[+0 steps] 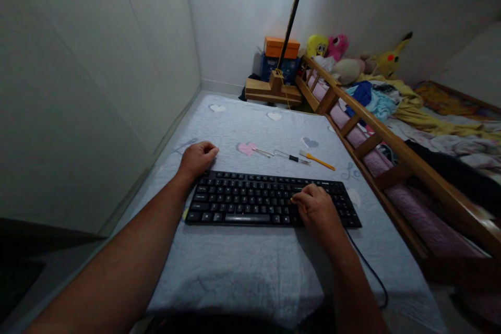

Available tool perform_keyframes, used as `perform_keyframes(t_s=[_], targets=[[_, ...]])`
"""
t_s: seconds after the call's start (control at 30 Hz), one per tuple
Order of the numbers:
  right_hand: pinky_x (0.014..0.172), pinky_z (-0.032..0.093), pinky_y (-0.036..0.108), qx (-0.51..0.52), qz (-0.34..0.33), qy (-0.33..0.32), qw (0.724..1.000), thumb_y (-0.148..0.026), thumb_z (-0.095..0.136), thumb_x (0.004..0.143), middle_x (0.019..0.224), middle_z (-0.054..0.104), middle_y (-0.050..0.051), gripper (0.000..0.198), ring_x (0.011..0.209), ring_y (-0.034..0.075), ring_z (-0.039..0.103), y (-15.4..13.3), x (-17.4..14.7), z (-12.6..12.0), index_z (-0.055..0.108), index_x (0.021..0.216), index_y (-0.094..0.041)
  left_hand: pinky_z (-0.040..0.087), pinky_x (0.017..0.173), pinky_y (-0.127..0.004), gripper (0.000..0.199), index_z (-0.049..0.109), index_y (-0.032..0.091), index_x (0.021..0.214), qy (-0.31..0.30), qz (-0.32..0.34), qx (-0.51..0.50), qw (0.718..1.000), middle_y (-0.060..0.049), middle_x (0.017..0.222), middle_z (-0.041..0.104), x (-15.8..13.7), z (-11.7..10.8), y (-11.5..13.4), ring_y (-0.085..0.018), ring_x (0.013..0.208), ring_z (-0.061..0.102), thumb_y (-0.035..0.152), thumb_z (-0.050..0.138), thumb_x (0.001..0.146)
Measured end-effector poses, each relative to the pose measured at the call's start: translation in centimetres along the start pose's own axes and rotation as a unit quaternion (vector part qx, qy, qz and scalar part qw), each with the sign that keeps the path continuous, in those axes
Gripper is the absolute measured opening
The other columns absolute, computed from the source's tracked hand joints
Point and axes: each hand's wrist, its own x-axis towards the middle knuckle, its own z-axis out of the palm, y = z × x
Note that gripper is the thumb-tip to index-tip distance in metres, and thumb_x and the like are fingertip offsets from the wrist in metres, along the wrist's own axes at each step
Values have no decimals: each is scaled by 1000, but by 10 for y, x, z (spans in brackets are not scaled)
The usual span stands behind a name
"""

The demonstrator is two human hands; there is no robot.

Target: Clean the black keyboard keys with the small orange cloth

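Observation:
A black keyboard [250,201] lies flat on the cloth-covered table, its cable running off at the right. My left hand [199,157] rests beside its far left corner, fingers curled in a loose fist with nothing visible in them. Over the keys right of the middle, my right hand [313,204] is closed in a pinch; whatever its fingertips hold is too small to make out. Beyond the keyboard lie thin pale sticks [263,152], a wire tool with a black grip [293,158] and a small brush with a yellow handle [318,159].
A pale cloth with heart prints [235,266] covers the table. Along the right runs a wooden bed rail [376,125], with clothes and soft toys behind it. A lamp stand on a wooden base [274,88] and stacked boxes [281,48] stand at the back. The wall [97,88] is at left.

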Motion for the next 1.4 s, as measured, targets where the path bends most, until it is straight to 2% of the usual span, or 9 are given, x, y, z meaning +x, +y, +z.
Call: perform_keyframes(t_s=[0.33, 0.63, 0.9, 1.2, 1.4], targets=[[76, 41, 31, -24, 19, 0, 1000, -4, 59, 83, 88, 63, 7, 24, 84, 21, 54, 23, -8, -3, 75, 85, -21, 44, 66, -29, 30, 68, 19, 72, 0, -8, -8, 1000, -2, 69, 69, -1, -1, 4, -18, 66, 61, 45, 54, 74], [74, 41, 32, 19, -14, 17, 1000, -7, 59, 85, 86, 61, 7, 21, 83, 21, 53, 7, -5, 2, 75, 87, -20, 44, 66, -29, 30, 68, 19, 73, 2, -7, -9, 1000, -2, 69, 69, -1, -1, 3, -17, 65, 61, 45, 55, 75], [75, 42, 33, -14, 20, -2, 1000, -5, 60, 83, 87, 62, 7, 22, 83, 22, 54, 28, -10, -5, 75, 85, -20, 43, 65, -29, 30, 67, 19, 72, 3, -11, -5, 1000, -2, 70, 69, -1, -1, 4, -18, 66, 61, 46, 54, 74], [75, 43, 33, 6, 6, -2, 1000, -6, 57, 84, 87, 62, 7, 23, 84, 21, 55, 20, -9, -2, 75, 86, -20, 44, 64, -29, 29, 68, 19, 72, 6, -13, -13, 1000, -2, 68, 69, -2, 0, 3, -18, 66, 62, 45, 55, 74], [74, 42, 32, -1, 21, 9, 1000, -6, 59, 83, 87, 62, 7, 21, 83, 21, 54, 23, -7, -9, 75, 86, -20, 45, 66, -30, 29, 68, 19, 72, 2, -16, -8, 1000, -2, 70, 70, -3, -2, 6, -18, 67, 62, 45, 55, 74]])
